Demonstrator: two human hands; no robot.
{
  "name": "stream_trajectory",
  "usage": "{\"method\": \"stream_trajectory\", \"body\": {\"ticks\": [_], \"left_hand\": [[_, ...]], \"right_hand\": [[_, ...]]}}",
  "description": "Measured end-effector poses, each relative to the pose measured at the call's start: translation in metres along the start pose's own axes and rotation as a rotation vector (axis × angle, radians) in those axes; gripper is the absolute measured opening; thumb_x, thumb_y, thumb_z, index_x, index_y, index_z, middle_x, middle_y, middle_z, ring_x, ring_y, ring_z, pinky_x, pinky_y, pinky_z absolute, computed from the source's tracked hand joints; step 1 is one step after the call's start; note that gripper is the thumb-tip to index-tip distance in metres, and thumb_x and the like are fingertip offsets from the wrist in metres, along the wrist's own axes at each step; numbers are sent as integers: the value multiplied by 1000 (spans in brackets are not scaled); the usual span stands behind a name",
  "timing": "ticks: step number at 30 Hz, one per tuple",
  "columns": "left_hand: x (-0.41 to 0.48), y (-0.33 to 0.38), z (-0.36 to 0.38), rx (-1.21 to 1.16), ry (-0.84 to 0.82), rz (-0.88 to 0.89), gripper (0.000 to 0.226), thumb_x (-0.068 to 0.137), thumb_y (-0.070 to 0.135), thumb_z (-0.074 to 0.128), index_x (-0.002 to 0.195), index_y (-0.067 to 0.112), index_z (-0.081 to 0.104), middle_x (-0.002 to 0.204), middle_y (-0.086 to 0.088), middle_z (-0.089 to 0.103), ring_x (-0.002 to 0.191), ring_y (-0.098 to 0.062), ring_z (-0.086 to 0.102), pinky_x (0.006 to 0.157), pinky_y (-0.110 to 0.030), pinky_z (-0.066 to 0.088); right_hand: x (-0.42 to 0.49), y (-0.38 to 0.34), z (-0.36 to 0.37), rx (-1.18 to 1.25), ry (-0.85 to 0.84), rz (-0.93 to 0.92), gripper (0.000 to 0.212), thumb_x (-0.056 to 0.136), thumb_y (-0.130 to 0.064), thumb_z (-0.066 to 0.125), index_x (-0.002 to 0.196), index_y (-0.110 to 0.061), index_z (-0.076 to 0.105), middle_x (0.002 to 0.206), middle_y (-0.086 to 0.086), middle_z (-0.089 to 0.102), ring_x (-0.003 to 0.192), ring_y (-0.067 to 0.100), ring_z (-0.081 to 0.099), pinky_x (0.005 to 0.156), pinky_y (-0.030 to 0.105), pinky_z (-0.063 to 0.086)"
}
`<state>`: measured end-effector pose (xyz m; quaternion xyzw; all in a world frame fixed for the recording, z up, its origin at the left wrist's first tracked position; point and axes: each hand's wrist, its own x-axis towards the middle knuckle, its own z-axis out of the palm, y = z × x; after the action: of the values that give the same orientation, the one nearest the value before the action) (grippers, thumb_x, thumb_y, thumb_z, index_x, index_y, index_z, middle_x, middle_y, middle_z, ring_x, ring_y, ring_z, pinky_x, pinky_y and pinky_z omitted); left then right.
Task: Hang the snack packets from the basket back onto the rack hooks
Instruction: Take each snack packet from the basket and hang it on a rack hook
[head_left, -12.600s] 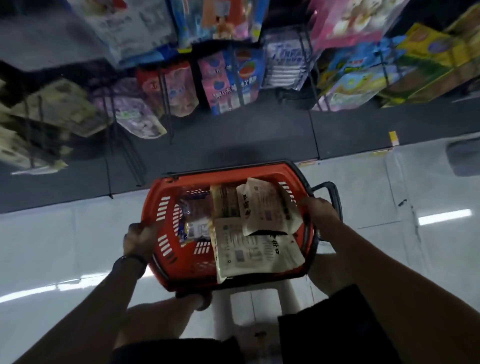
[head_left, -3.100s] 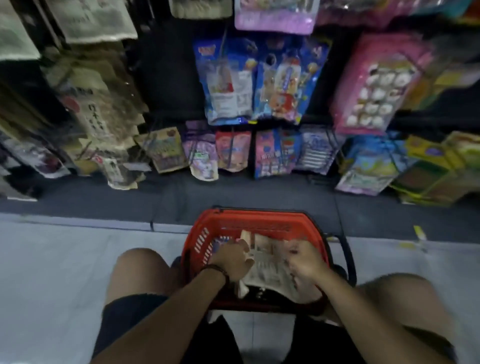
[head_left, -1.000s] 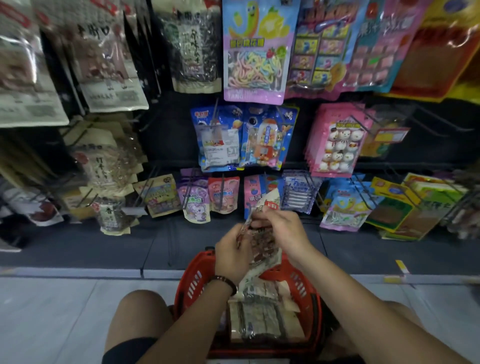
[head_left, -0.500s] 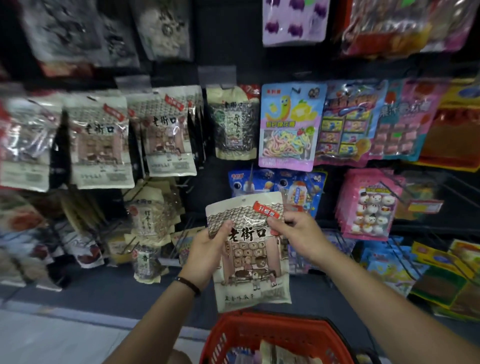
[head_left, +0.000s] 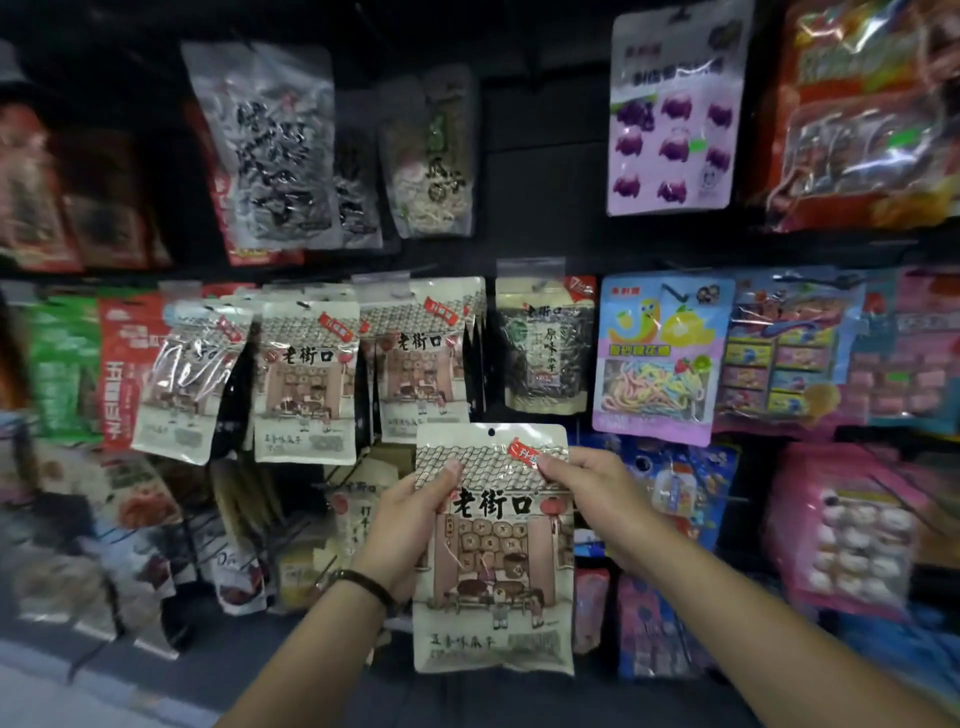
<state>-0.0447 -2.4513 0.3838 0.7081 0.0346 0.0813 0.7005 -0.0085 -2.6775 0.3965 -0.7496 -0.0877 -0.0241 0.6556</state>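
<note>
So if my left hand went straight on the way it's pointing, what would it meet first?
Probably the matching cream packets hanging just above: the left hand, gripping the held packet, points up towards their lower edge. Depth is unclear, so it might pass in front.

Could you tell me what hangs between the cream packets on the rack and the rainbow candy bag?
In the head view, one dark packet with a cream top hangs between the cream packets and the rainbow candy bag.
</note>
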Motion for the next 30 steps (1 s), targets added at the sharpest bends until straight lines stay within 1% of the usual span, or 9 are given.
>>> {"method": "stream_trajectory", "body": {"ticks": [4, 6, 8, 12, 17, 21, 24, 27, 30], "left_hand": [[24, 15, -23, -73, 0, 29, 84, 63, 79, 85, 117, 14, 75, 121, -15, 78, 123, -43, 69, 112, -67, 48], [40, 25, -33, -77, 35, 59, 130, 46, 86, 87, 147, 9, 55, 140, -19, 68, 132, -44, 63, 113, -66, 48], [56, 38, -42, -57, 42, 93, 148, 48, 90, 83, 165, 16, 31, 155, -18, 57, 139, -40, 58, 116, -63, 46], [92, 59, -63, 0, 116, 145, 117, 81, 76, 71, 169, 18, 21, 168, -9, 42, 148, -31, 47, 122, -53, 40], [140, 86, -81, -46, 96, 107, 104, 88, 64, 74, 169, 23, 23, 164, -23, 45, 137, -41, 59, 117, -56, 47], [168, 101, -90, -35, 121, 80, 99, 91, 61, 75, 168, 23, 26, 157, -19, 55, 137, -32, 59, 118, -56, 43], [180, 109, -97, -69, 155, 74, 101, 88, 61, 77, 168, 26, 26, 143, -12, 63, 125, -24, 62, 113, -53, 50], [186, 117, -102, -83, 138, 54, 100, 88, 61, 77, 167, 27, 28, 118, -9, 69, 91, -17, 61, 109, -52, 50], [194, 121, -102, -79, 181, 55, 95, 91, 58, 76, 167, 26, 29, 116, -6, 68, 85, -13, 57, 109, -45, 49]], "right_hand": [[31, -19, 25, 31, 18, -52, 35, 100, -29, 74, 97, 6, 76, 90, 10, 71, 72, 17, 73, 72, 42, 63], [49, -30, 39, 35, 51, -70, 41, 99, -28, 76, 86, 10, 71, 79, 9, 66, 69, 20, 67, 60, 32, 61], [67, -42, 54, 20, 71, -78, 40, 98, -24, 77, 67, -1, 69, 67, 1, 64, 63, 16, 63, 51, 24, 56], [102, -74, 81, -89, 101, -132, 46, 95, -20, 77, 53, -15, 58, 57, -1, 53, 42, 6, 53, 43, 12, 43], [138, -110, 100, -143, 134, -163, 30, 93, -26, 74, 72, -12, 59, 78, 27, 60, 59, 27, 68, 60, 46, 53], [161, -125, 111, -141, 194, -179, 44, 92, -33, 78, 64, -19, 49, 66, 9, 49, 45, 16, 70, 61, 38, 50], [173, -132, 119, -129, 229, -214, 42, 91, -32, 79, 62, -19, 53, 64, 6, 54, 51, 23, 71, 53, 33, 53], [181, -136, 122, -101, 230, -250, 37, 89, -33, 78, 62, -18, 59, 62, 5, 54, 49, 19, 69, 62, 53, 63], [186, -137, 124, -100, 221, -245, 37, 88, -34, 76, 65, -8, 62, 65, 7, 56, 54, 24, 73, 71, 63, 62]]}}
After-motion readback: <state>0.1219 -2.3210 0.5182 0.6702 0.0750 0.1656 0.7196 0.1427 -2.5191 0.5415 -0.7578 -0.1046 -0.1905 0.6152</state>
